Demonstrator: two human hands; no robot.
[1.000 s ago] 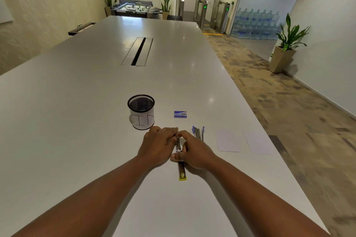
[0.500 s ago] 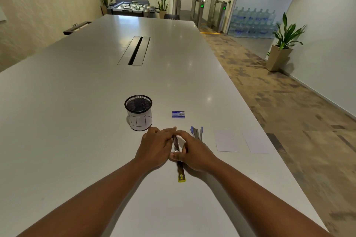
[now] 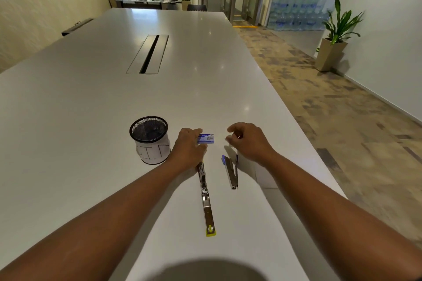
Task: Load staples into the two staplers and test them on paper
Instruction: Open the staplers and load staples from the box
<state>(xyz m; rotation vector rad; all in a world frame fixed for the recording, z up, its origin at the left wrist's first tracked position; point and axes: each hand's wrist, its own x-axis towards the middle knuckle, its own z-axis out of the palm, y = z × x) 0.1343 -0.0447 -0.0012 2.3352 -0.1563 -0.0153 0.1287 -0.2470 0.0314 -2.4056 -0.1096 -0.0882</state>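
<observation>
Both staplers lie flat on the white table (image 3: 91, 121), swung open lengthwise, presumably so the staple channels face up for loading; yellow-ended stapler (image 3: 206, 201) runs from under the left wrist toward the camera, blue-ended stapler (image 3: 231, 172) just right of it, roughly parallel, not touching; staple box (image 3: 206, 138) sits beyond both, close to the mesh pen cup (image 3: 150, 139), so staples are within reach of either hand; paper (image 3: 262, 173) lies to the right of the staplers, mostly hidden under the right forearm, likely staged for the test step

Hands apart, box between them; left hand (image 3: 188, 147) reaches forward, palm down, thumb and fingertips closing on the near-left end of the box, looks like a pinch; heel of that hand sits over the far end of the yellow-ended stapler; right hand (image 3: 247, 141) hovers beyond the blue-ended stapler, fingers loosely curled, holding nothing I can make out, motion-blurred; probably coming in to help open the box

Judgement: loading not started; neither channel shows staples clearly at this resolution
</observation>
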